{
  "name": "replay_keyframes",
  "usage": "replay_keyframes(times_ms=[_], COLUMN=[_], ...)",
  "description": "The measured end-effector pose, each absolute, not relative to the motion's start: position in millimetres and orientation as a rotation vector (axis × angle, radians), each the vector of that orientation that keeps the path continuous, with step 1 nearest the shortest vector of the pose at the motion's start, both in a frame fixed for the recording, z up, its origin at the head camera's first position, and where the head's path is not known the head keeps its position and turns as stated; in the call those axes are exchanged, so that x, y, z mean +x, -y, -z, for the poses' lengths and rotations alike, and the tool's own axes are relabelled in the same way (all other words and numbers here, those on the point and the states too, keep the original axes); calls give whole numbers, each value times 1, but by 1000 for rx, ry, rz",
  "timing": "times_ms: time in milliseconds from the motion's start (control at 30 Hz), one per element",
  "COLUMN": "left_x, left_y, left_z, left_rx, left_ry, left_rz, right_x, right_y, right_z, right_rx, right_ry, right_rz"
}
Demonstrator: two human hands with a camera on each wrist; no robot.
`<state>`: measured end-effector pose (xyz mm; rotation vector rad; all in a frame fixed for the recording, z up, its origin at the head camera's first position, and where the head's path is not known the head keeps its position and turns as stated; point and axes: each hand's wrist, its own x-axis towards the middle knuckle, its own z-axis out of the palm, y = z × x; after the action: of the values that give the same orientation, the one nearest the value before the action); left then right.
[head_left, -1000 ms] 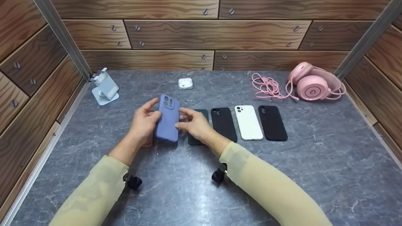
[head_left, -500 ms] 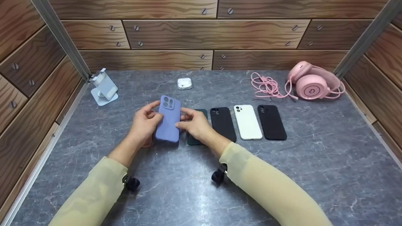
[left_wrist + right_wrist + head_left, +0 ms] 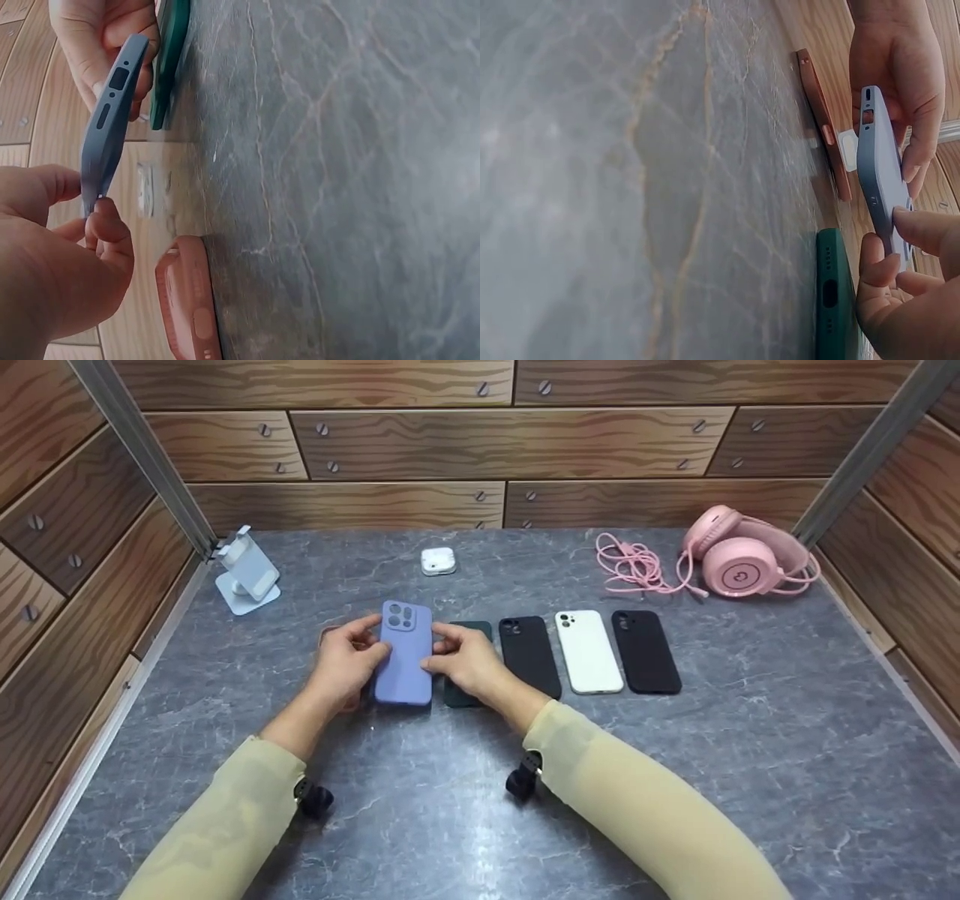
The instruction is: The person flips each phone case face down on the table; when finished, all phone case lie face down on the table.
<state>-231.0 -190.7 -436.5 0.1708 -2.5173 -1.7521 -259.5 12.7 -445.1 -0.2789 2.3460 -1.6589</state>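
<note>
A lavender phone case (image 3: 406,660), camera cutouts at its far end, is held between both hands. My left hand (image 3: 343,658) pinches its left edge, thumb on the back and fingers beneath. On the opposite edge my right hand (image 3: 466,660) pinches it the same way. Both wrist views show the case (image 3: 112,120) raised a little above the tabletop. Partly hidden by the left hand lies a salmon-coloured case (image 3: 189,300). A dark green case (image 3: 834,292) lies under the right hand, which covers part of it in the head view.
Right of the hands lie a black case (image 3: 530,658), a white case (image 3: 589,652) and another black case (image 3: 646,652) in a row. Farther back are a light-blue phone stand (image 3: 250,574), a small white earphone box (image 3: 438,561) and pink headphones (image 3: 742,562) with a coiled cable (image 3: 634,564).
Both hands have brought the lavender case slightly down and nearer, turning it straighter. More of the salmon case shows beside the left hand. The grip of each hand stays the same.
</note>
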Motion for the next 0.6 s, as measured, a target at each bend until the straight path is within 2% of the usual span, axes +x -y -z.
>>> replay_keyframes(times_ms=[600], left_x=[-235], left_y=[196], left_z=[447], left_rx=[75], left_ry=[2614], left_rz=[1540], right_x=[-262], right_y=[-13], right_z=[448], right_rx=[-324], right_ry=[-2392], right_rz=[1549])
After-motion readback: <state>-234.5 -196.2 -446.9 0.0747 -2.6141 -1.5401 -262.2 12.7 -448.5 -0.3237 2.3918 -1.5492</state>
